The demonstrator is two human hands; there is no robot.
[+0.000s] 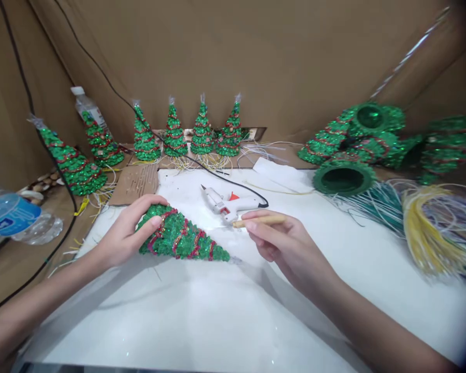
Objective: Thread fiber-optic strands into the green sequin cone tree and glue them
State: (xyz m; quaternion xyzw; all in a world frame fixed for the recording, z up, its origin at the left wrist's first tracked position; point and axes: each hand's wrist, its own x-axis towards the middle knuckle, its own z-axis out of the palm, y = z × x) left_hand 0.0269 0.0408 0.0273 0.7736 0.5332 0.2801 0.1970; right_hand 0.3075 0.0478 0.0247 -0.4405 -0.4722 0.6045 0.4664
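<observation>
My left hand (130,233) is wrapped round the wide base end of a small green tinsel Christmas tree (190,239), which lies on its side with its tip pointing right. Red garland winds around the tree. Between the thumb and fingers of my right hand (281,238) is a thin tan wooden stick (264,220), held just above and right of the tree's tip; its tip seems to carry something too small to make out. Behind the stick, a white hot glue gun (229,203) with an orange trigger lies on the white work surface (225,316).
Several finished-looking trees (174,129) stand along the back and left. More trees (345,176) are piled at right, beside bundles of yellow and white wires (427,228). A water bottle (23,215) lies at left. The glue gun's black cord (225,178) crosses the back.
</observation>
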